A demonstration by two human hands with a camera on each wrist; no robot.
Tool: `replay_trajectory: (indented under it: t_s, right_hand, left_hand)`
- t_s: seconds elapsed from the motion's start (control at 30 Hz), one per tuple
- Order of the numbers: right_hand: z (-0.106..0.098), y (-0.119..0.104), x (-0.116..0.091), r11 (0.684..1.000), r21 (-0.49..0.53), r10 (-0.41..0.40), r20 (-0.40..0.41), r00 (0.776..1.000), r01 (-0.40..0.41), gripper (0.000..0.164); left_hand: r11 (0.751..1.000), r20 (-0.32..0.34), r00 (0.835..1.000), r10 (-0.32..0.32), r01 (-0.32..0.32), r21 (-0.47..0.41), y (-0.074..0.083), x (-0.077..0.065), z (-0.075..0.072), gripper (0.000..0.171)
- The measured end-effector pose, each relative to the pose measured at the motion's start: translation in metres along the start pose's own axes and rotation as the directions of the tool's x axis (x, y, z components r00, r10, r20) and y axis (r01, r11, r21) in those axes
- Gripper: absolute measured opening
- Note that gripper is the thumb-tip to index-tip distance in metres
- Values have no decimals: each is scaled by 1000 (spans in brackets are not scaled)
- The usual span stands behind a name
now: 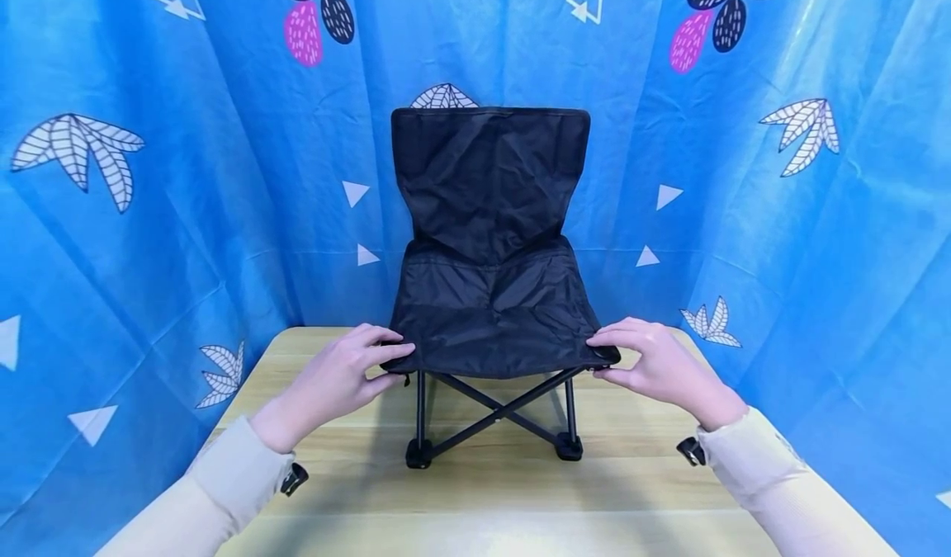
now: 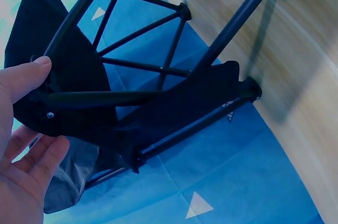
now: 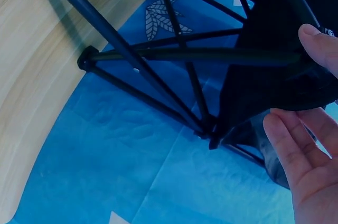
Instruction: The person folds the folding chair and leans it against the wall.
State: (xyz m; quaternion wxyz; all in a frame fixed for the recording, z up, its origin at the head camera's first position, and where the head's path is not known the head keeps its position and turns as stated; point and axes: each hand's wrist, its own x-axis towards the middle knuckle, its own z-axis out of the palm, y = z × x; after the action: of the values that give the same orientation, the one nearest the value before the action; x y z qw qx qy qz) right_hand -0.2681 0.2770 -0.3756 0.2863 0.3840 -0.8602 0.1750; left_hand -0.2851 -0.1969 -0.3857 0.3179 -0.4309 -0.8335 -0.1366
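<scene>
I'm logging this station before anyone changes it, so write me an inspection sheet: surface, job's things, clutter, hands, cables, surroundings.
Surface: pale wood-grain table, with the chair's shadow across it.
Job's things: black fabric folding chair with a dark tubular frame, unfolded and upright on the table, front legs crossed.
Clutter: nothing seen.
Left hand: pinches the left front corner of the seat between thumb and fingers.
Right hand: pinches the right front corner the same way.
Cables: nothing seen.
Surroundings: patterned blue fabric drapes behind and on both sides.
</scene>
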Motion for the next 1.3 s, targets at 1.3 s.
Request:
replay_trajectory:
  t_s: [1.3]
  right_hand:
    - [8, 9, 2, 981, 146, 126, -4, 992, -124, 44]
  left_hand:
    - [998, -96, 995, 19, -25, -59, -5, 4, 14, 49]
